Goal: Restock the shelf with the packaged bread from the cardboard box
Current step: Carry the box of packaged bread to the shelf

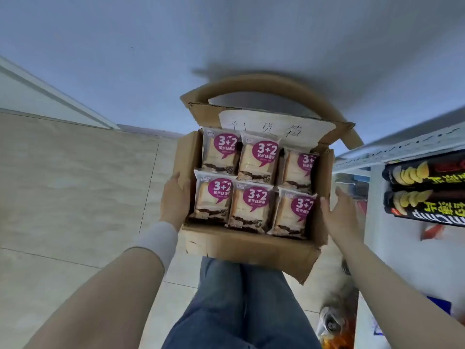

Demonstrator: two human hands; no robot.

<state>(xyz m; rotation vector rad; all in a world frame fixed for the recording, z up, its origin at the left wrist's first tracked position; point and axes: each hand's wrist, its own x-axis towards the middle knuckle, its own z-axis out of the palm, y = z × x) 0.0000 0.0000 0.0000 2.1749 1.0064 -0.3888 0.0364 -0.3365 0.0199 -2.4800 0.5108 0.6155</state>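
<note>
Inside the cardboard box (251,245), six packs of packaged bread (251,205) are stood in two rows of three. Each is printed with a purple speech bubble reading "3+2" above white Chinese characters too small to be read with certainty. On the far flap of the box a white sheet (276,124) is fixed, and three handwritten characters are seen on it. The box is held up above blue jeans (239,298). The left hand (176,197) is pressed flat against the box's left wall, thumb near the rim. The right hand (339,215) is spread open at the box's right wall, thumb at the rim. Right of the box a pale shelf (402,149) is seen, with two black crisp tubes (425,177) laid on it, marked with yellow characters and the letters "CHIP". Left of the box beige floor tiles (75,185) are laid; beyond it a grey-blue wall (226,34) is seen.
</note>
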